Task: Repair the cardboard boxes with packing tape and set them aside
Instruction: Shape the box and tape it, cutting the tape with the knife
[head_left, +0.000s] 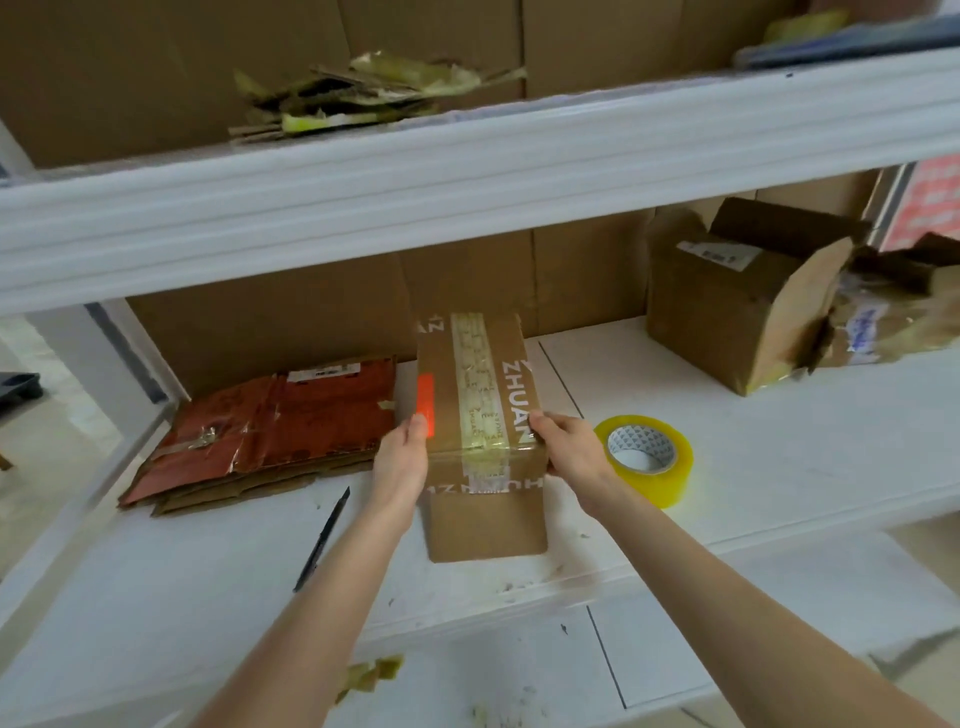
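Shelf: a white shelf (727, 441) at about waist height serves as the work surface, scuffed and dotted with small bits of debris.
Back wall: plain brown cardboard sheets (322, 322) line the rear of the unit.
Taped box: a brown cardboard box (478, 384) printed ZHUAN stands mid-shelf, with tape along its top seam and one flap hanging over the front.
Left hand (402, 457): lies against the box's left side, fingers straight and together.
Right hand (569, 447): fingers curled over the box's near right top edge, gripping it.
Tape roll (647, 457): yellowish, lying on the shelf just beside the right hand.
Flattened boxes (275, 431): a reddish stack lying flat to the left of the box.
Black pen-like tool (324, 538): on the shelf near the left forearm.
Torn box (737, 312): open and ragged, well off to the right.
Upper shelf (467, 171): carries a heap of tape and cardboard scraps (374, 93).
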